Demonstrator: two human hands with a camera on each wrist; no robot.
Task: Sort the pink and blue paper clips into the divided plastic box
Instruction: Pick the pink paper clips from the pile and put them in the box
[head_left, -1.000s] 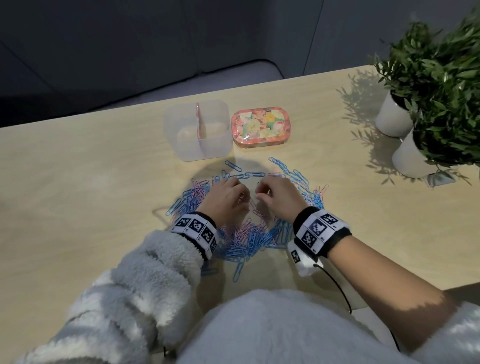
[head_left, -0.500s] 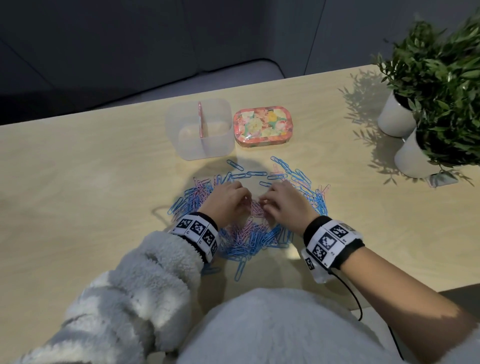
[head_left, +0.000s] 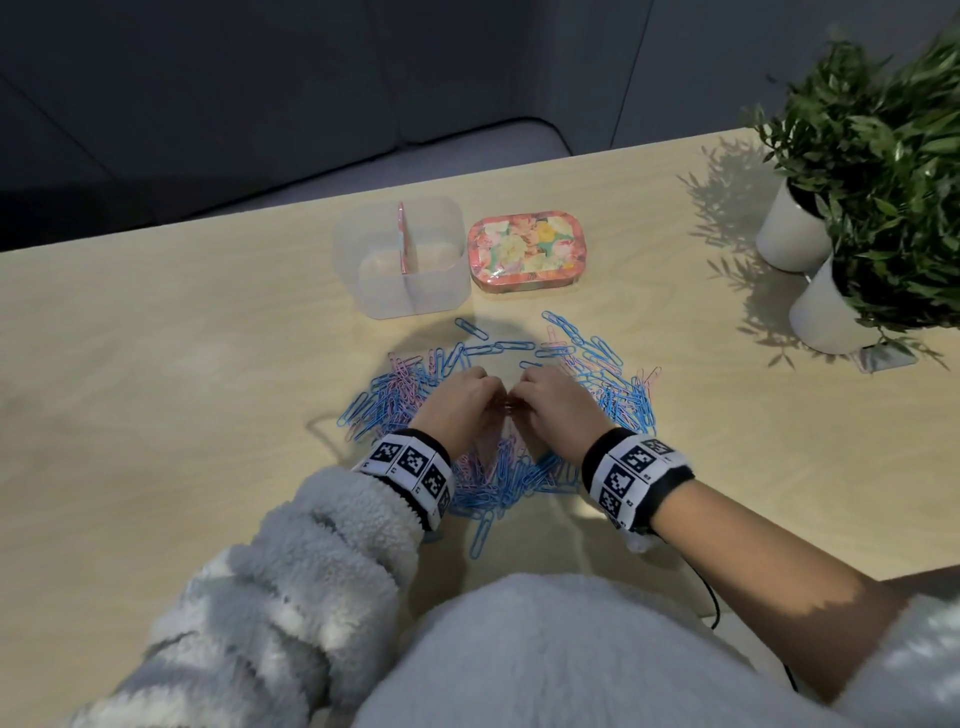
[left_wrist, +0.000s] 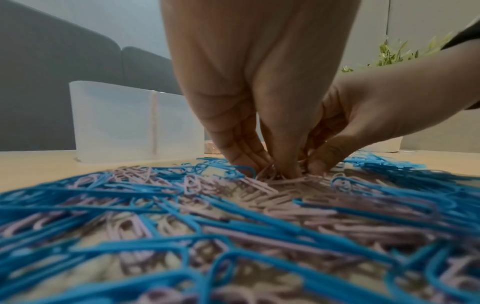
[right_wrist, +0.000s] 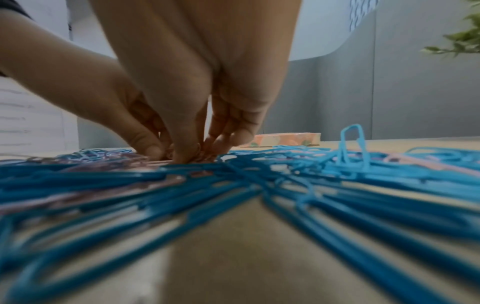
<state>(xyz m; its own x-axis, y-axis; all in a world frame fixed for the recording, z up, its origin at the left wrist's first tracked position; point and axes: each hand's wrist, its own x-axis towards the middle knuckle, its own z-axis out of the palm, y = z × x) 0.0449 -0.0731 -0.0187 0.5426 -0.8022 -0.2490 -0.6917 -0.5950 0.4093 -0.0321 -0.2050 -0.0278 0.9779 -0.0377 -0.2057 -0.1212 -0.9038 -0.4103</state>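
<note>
A pile of blue and pink paper clips (head_left: 511, 475) is spread on the wooden table. Both hands are in its middle, fingertips almost touching each other. My left hand (head_left: 488, 397) has its fingers curled down and pinches pink clips (left_wrist: 272, 185) against the table; in the left wrist view the left hand (left_wrist: 270, 164) meets the right hand (left_wrist: 319, 162). My right hand (head_left: 530, 395) pinches the same small cluster, seen in the right wrist view as the right hand (right_wrist: 192, 152) beside the left hand (right_wrist: 153, 148). The clear divided box (head_left: 410, 301) stands beyond the pile, with nothing visible in either compartment.
A floral tin (head_left: 524, 249) sits just right of the box. Two white-potted plants (head_left: 795, 228) (head_left: 826, 312) stand at the far right. Blue clips (right_wrist: 285, 170) ring the hands on both sides. The table's far edge runs behind the box.
Both hands have stayed in the pile's centre. Their fingertips have drawn closer together over the pink cluster, and the right wrist has swung slightly outward and back.
</note>
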